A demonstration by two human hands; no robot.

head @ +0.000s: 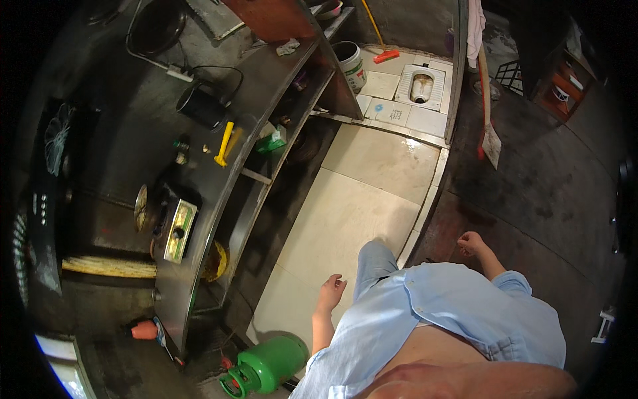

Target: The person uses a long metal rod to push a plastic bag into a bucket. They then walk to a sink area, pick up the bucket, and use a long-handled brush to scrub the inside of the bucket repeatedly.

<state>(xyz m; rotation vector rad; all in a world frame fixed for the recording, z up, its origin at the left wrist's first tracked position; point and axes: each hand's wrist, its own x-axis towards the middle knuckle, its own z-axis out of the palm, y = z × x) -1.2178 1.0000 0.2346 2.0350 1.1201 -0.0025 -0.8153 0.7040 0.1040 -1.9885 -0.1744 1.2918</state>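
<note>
My left hand hangs beside my hip over the pale floor tiles, its fingers loosely curled and apart, with nothing in it. Out to the right, my right hand hangs over the dark floor; its fingers are curled in and its palm side is not clear. Neither hand touches any object. Nearest to the left hand lies a green gas cylinder. Left of me runs a metal counter with a gas stove, a yellow-handled tool and a black pot-like appliance.
A raised tiled edge borders the pale floor. Ahead are a squat toilet, a white bucket and an orange broom. At right, a long-handled shovel-like tool leans near a doorpost. Counter shelves hold a yellow basin.
</note>
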